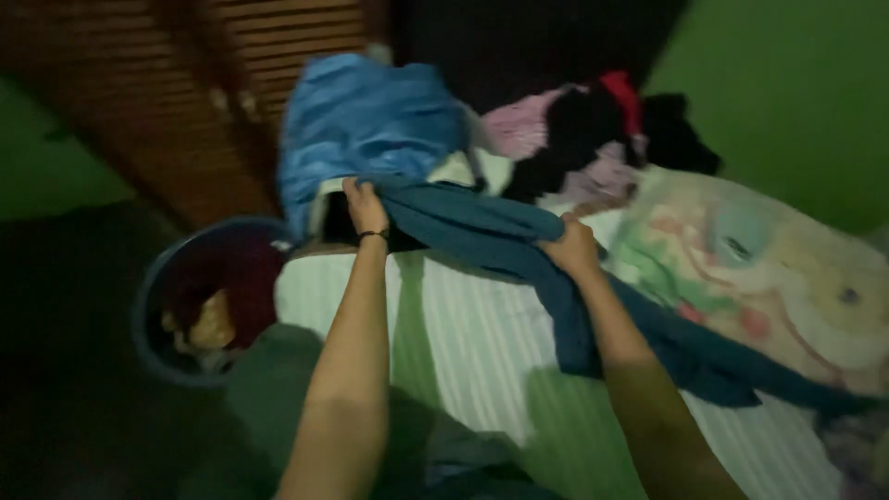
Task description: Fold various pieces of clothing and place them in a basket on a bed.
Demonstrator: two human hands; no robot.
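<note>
Dim blur hides finger detail; left hand (365, 207) and right hand (571, 248) both clutch a limp dark-blue garment (482, 230).

- Bed (482, 343): covered with a white sheet striped in green, seen dim and blurred.
- Dark blue garment (519, 245): draped across the sheet, trailing toward the right edge.
- Patterned pale cloth (769, 268): spread flat over the right part of the bed.
- Heap of clothes (574, 130): pink, black and red pieces at the far end.
- Bright blue fabric (366, 125): piled at the far left end.
</note>
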